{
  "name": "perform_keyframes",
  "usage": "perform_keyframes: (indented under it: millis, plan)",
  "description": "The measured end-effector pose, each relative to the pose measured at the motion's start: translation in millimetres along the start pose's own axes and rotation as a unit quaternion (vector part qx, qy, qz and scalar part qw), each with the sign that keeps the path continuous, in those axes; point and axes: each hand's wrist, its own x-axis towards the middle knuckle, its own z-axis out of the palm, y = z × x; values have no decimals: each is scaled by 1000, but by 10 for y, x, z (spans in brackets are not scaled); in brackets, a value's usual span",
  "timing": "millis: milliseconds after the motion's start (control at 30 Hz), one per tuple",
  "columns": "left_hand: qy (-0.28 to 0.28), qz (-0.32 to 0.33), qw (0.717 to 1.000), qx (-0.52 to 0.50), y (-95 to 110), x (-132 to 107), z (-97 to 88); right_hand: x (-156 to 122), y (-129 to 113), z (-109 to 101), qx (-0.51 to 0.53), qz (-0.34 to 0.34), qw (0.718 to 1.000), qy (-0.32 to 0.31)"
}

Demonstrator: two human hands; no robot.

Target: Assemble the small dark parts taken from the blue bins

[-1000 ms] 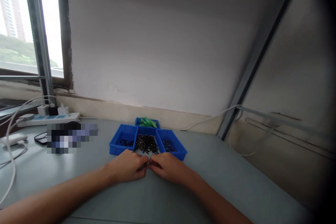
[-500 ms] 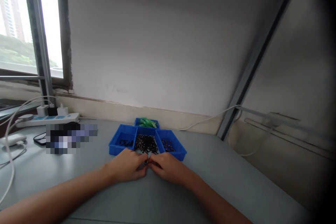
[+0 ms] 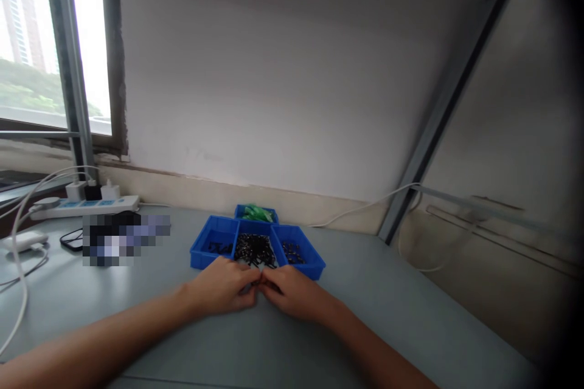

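Note:
My left hand (image 3: 224, 287) and my right hand (image 3: 295, 293) meet fingertip to fingertip over the table, just in front of the blue bins. Both are closed in a pinch around something small that the fingers hide. Right behind them lies a heap of small black and metallic parts (image 3: 256, 249) in the middle bin. The left blue bin (image 3: 201, 249) has some black pieces in it, close to my left hand. Beside my right hand, the right blue bin (image 3: 311, 255) contains a few small metallic parts (image 3: 292, 250).
A smaller blue bin behind holds green plastic packaging (image 3: 258, 213). A white power strip (image 3: 86, 207) with chargers and cables stands at the left, near a blurred-out object (image 3: 123, 240) and a white adapter (image 3: 27, 241). A white cable (image 3: 360, 206) runs along the wall.
My fingertips have drawn closer together, covering the gap between them. The bins and arms stay almost in place, with a slight shift of the whole view.

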Motion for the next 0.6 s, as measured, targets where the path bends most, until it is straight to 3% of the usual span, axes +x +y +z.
perform_keyframes:
  millis: [600]
  plan:
    - [5,8,1000,6,-16,-8,19,19,73,59,144,0,990,5]
